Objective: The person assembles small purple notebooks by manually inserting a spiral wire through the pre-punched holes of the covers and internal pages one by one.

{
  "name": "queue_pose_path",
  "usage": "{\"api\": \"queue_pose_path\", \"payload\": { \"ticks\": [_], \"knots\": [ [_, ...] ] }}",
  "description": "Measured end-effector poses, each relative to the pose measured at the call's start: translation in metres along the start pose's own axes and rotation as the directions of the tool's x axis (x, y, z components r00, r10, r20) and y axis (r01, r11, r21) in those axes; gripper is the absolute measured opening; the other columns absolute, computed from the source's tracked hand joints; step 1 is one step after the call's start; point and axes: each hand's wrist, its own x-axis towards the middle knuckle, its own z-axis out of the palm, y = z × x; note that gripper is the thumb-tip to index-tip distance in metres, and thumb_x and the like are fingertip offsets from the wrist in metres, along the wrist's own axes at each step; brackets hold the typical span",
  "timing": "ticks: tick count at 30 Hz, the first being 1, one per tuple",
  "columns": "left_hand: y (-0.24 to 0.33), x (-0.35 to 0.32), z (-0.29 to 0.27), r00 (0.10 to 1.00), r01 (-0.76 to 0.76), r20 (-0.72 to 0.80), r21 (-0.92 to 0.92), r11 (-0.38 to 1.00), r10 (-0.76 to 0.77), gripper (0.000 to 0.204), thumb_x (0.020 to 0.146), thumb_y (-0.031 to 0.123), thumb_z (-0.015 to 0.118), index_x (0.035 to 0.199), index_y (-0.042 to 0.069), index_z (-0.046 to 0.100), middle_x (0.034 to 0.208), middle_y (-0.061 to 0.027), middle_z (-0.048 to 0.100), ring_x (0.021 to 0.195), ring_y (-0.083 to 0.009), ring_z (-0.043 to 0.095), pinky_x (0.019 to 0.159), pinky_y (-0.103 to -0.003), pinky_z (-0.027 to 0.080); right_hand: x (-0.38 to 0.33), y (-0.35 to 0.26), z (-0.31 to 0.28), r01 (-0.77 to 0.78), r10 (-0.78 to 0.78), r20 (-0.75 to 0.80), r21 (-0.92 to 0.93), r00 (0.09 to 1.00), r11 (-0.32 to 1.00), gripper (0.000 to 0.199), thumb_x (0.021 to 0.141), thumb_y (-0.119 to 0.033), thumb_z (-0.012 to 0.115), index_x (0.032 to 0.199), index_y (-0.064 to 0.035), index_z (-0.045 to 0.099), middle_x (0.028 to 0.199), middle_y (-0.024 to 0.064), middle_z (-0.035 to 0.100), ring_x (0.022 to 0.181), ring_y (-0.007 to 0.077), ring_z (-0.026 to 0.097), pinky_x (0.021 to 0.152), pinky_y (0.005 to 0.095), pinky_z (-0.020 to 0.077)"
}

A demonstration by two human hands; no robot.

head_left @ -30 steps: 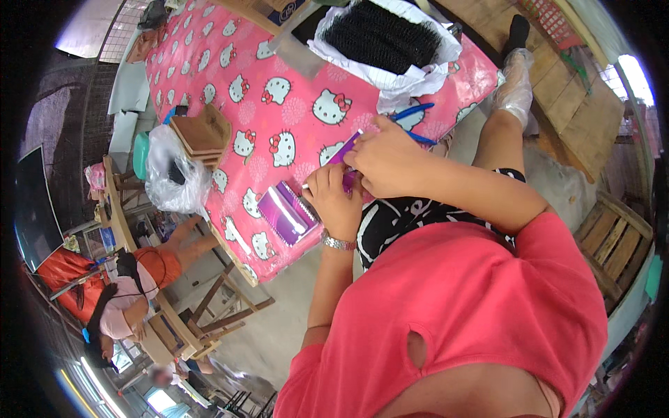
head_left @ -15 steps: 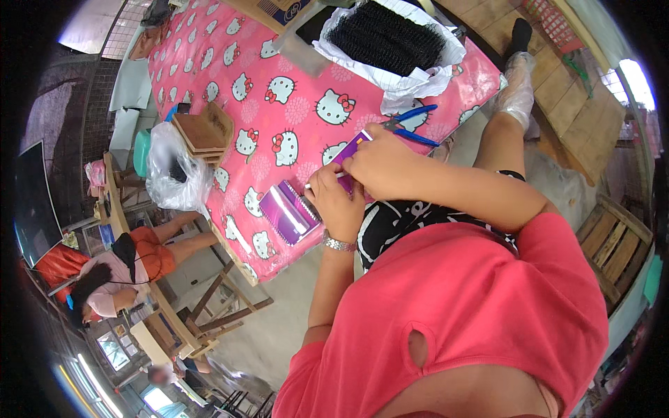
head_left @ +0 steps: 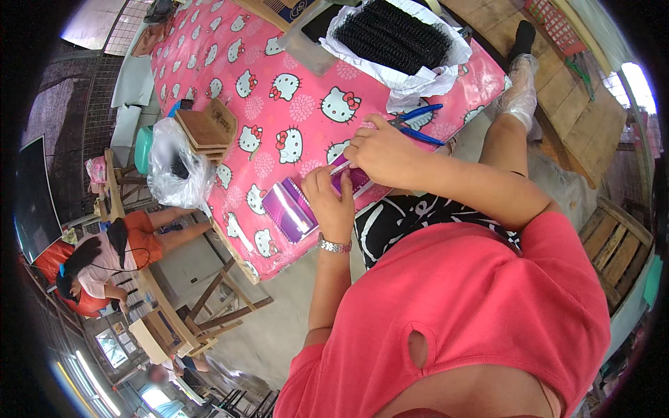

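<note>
My left hand rests near the table's front edge, its thumb and fingers pinched at one end of a thin white strip. At the strip's other end, my right hand is closed, with its fingertips partly hidden. Beneath the hands lies a purple piece with a toothed edge, mostly covered by them. Just left of my left hand sits a glossy purple sheet or card, also with a toothed edge. Blue-handled pliers lie beyond my right hand.
A pink patterned cloth covers the table. Curly black hair lies in white paper at the far side. Wooden blocks and a clear plastic bag stand left. Another person bends over a bench at far left.
The purple strip-like piece between my hands now lies lower, and a white strip shows between my fingers. My right hand has shifted slightly. The person at left has moved an arm.
</note>
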Motion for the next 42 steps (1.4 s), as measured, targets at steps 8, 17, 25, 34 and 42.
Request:
{"api": "queue_pose_path", "payload": {
  "ticks": [8, 17, 25, 34, 42],
  "knots": [
    [0.001, -0.004, 0.009, 0.985, 0.155, -0.066, -0.080, 0.985, -0.160, 0.024, 0.083, 0.010, 0.070, 0.101, -0.002, 0.059, 0.096, -0.0188, 0.056, 0.089, -0.0363, 0.055, 0.080, -0.045, 0.045, -0.002, 0.004, 0.012, 0.055, -0.043, -0.144, 0.083, 0.989, 0.995, 0.013, 0.084, -0.022, 0.062, 0.084, -0.0097, 0.063, 0.083, 0.0039, 0.066, 0.088, 0.0216, 0.063, 0.098, 0.0447, 0.0346],
    [0.008, -0.004, 0.007, 0.986, 0.163, -0.015, -0.068, 0.984, -0.164, 0.025, 0.082, 0.008, 0.070, 0.102, -0.002, 0.059, 0.095, -0.0183, 0.055, 0.084, -0.0359, 0.057, 0.074, -0.044, 0.046, 0.005, 0.009, -0.053, 0.058, -0.061, 0.181, 0.018, 0.982, 0.998, 0.014, 0.080, -0.022, 0.061, 0.083, -0.0112, 0.069, 0.072, 0.0081, 0.067, 0.077, 0.0244, 0.066, 0.096, 0.0497, 0.0380],
    [0.015, -0.006, 0.011, 0.993, 0.112, -0.015, -0.084, 0.990, -0.113, 0.023, 0.082, 0.007, 0.071, 0.101, 0.000, 0.059, 0.096, -0.0177, 0.056, 0.088, -0.0369, 0.058, 0.074, -0.044, 0.048, 0.006, 0.014, -0.045, -0.008, -0.028, 0.353, 0.098, 0.935, 0.995, 0.016, 0.066, -0.021, 0.066, 0.077, -0.0106, 0.070, 0.066, 0.0097, 0.066, 0.070, 0.0266, 0.066, 0.088, 0.0430, 0.0413],
    [0.019, -0.006, 0.011, 0.988, 0.154, 0.009, -0.105, 0.982, -0.154, 0.024, 0.081, 0.006, 0.072, 0.101, 0.001, 0.060, 0.096, -0.0171, 0.057, 0.089, -0.0362, 0.058, 0.075, -0.043, 0.048, 0.000, 0.014, -0.034, -0.001, -0.024, 0.325, 0.078, 0.945, 0.997, 0.014, 0.066, -0.019, 0.067, 0.078, -0.0113, 0.071, 0.070, 0.0103, 0.068, 0.071, 0.0278, 0.067, 0.089, 0.0457, 0.0409],
    [0.016, -0.007, 0.012, 0.982, 0.190, 0.044, -0.122, 0.974, -0.186, 0.025, 0.080, 0.004, 0.071, 0.102, 0.000, 0.060, 0.097, -0.0168, 0.057, 0.089, -0.0348, 0.058, 0.076, -0.043, 0.048, 0.005, 0.010, -0.027, -0.015, -0.019, 0.360, 0.091, 0.933, 0.996, 0.015, 0.070, -0.018, 0.066, 0.083, -0.0102, 0.071, 0.072, 0.0115, 0.068, 0.072, 0.0286, 0.066, 0.088, 0.0456, 0.0419]
  ]
}}
